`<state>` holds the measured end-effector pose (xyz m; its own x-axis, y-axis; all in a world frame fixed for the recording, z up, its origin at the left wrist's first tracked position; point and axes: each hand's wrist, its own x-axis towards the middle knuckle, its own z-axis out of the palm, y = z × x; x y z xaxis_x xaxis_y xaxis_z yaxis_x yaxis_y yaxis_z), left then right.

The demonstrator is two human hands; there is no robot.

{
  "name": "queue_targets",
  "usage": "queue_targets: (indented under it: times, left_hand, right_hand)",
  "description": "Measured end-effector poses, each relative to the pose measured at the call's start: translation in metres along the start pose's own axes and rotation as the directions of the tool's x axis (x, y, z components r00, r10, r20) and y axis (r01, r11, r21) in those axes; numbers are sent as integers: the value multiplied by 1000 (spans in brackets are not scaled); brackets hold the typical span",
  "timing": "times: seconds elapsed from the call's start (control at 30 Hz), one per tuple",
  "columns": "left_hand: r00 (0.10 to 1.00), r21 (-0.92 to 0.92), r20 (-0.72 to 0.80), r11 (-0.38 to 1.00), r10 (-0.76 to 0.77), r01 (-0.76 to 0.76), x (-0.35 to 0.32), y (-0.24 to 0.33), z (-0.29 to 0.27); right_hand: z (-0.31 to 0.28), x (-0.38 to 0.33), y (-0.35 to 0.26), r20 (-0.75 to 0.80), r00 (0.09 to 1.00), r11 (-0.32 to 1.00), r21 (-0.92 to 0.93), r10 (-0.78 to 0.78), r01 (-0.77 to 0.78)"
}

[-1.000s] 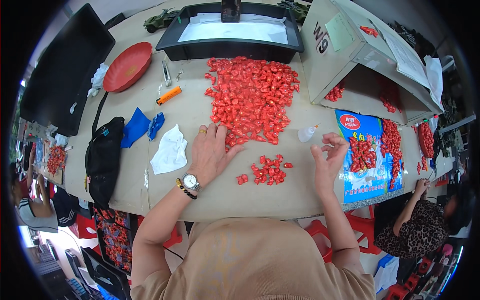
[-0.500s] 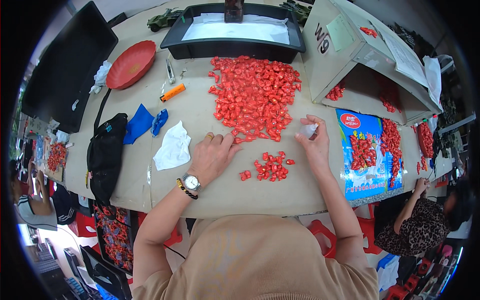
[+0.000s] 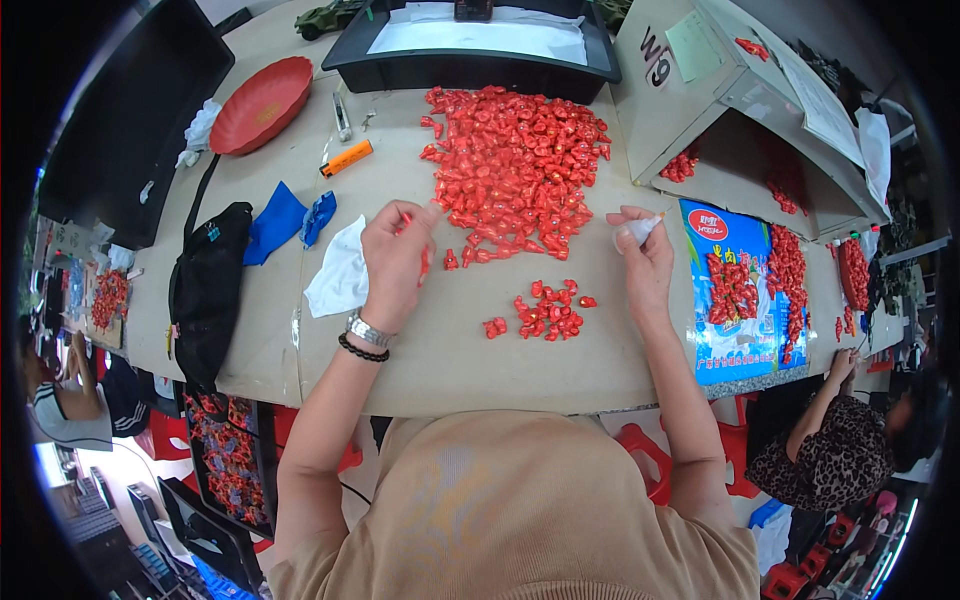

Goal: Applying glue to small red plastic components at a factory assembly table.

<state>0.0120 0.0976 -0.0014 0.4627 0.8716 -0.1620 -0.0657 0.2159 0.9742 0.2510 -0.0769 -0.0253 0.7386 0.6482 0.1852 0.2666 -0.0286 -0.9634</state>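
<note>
Just left of a large heap of small glossy red plastic parts [image 3: 525,165], my left hand [image 3: 395,262] is raised with its fingers closed around a few of these parts. Red shows between the fingers and below the palm. My right hand [image 3: 648,262], to the right of the heap, grips a small whitish squeeze bottle [image 3: 641,230] with a thin tip pointing up and right. Between my forearms lies a smaller group of red parts [image 3: 552,312], with a couple set slightly apart. A white cloth [image 3: 340,272] rests beside my left hand.
A black tray [image 3: 470,72] lined with white stands at the back. An open-fronted grey box [image 3: 650,110] and a blue plastic sheet [image 3: 705,345] bearing red parts are at right. Leftward lie an orange cutter [image 3: 347,158], a red dish [image 3: 262,105] and a black bag [image 3: 212,290].
My left hand has lifted off the table, turned over and now holds red parts from the heap's near edge. The bottle in my right hand has tilted, so its tip shows.
</note>
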Motion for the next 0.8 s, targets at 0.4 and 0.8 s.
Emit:
queue_targets:
  times: [0.4, 0.8]
  left_hand:
    - [822, -703, 532, 434, -203, 563, 10, -2, 28]
    - [764, -714, 637, 296, -104, 635, 5, -24, 35]
  right_hand:
    - [53, 3, -89, 254, 965, 921, 386, -58, -46]
    - [72, 5, -80, 244, 968, 929, 368, -65, -31]
